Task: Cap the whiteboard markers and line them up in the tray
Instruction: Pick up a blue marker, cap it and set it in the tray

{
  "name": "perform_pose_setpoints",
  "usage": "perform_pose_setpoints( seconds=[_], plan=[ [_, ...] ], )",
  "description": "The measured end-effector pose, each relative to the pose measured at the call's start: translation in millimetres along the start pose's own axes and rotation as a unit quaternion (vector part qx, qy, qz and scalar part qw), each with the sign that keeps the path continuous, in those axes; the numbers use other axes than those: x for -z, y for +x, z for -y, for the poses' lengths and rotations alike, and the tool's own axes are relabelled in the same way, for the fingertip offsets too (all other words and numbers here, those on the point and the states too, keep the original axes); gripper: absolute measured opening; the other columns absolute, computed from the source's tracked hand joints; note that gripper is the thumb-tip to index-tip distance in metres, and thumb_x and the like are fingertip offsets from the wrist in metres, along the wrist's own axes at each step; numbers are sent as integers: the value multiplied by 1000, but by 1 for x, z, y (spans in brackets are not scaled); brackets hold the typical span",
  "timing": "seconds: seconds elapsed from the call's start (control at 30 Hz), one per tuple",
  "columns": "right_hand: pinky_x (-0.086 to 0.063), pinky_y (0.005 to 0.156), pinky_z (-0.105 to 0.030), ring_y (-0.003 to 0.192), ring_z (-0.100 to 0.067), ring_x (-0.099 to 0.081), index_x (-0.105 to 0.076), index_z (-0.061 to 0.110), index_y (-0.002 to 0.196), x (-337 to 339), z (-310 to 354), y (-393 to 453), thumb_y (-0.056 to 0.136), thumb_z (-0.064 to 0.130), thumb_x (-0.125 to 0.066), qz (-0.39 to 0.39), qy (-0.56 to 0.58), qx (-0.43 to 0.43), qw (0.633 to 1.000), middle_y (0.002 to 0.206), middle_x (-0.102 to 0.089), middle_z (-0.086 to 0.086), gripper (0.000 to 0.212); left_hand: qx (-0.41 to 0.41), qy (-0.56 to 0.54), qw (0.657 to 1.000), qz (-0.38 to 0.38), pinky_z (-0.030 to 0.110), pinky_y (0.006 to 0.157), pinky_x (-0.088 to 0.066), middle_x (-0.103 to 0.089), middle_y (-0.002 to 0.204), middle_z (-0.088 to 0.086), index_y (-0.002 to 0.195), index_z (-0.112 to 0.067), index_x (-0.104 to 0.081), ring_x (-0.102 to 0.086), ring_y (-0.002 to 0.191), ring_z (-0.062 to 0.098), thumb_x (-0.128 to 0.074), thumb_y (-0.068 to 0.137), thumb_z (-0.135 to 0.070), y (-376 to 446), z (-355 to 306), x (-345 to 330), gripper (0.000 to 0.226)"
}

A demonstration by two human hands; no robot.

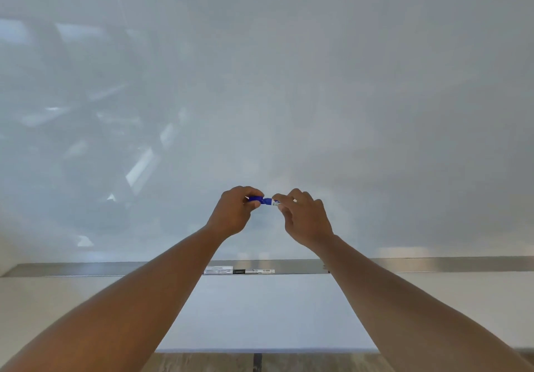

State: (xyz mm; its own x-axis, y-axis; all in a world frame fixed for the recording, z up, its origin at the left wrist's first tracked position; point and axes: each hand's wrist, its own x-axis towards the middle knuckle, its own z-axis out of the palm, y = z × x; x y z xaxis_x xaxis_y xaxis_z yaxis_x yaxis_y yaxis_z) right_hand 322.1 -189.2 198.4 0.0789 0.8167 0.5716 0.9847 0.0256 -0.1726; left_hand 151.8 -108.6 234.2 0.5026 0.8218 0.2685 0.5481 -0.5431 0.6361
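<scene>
The left hand (235, 211) pinches the blue cap (256, 199); the right hand (304, 217) pinches the white barrel of the blue marker (274, 201). Both are held level in front of the whiteboard (289, 82). A black-capped marker (254, 271) lies in the metal tray (433, 264) below.

Your two arms are bare from the bottom edge of the picture all the way up to the hands. You wear no sleeves that show. Your left hand (235, 211) has no glove and no ring that can be seen. Your right hand (306, 218) has no glove either. At your right wrist there is a tiny dark spot at the edge of the arm. It may be part of a band, but it is too small to tell. Your nails look short and plain.
</scene>
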Motion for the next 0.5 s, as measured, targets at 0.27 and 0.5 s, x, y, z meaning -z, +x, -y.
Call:
perform_pose_setpoints(
  seconds=[0.27, 0.5],
  plan=[
    [-44, 63, -36, 81, -24, -55, -59, 30, 122, 26, 5, 19, 96, 22, -47, -37, 50, -2, 998, 95, -57, -1, 29, -31, -46, 998, -3, 10, 73, -38, -67, 103, -8, 112, -22, -71, -58, 90, 9, -60, 96, -21, 8, -28, 30, 19],
    [-46, 73, -33, 87, -14, -55, -55, 26, 122, 44, 22, 33, 100, 26, -40, -22, 233, -63, 970, 101, -58, 6, 27, 43, -255, 965, -29, 13, 70, -43, -72, 93, -7, 113, -22, -70, -63, 78, -1, -67, 92, -26, 11, -49, 49, 21]
  ],
)
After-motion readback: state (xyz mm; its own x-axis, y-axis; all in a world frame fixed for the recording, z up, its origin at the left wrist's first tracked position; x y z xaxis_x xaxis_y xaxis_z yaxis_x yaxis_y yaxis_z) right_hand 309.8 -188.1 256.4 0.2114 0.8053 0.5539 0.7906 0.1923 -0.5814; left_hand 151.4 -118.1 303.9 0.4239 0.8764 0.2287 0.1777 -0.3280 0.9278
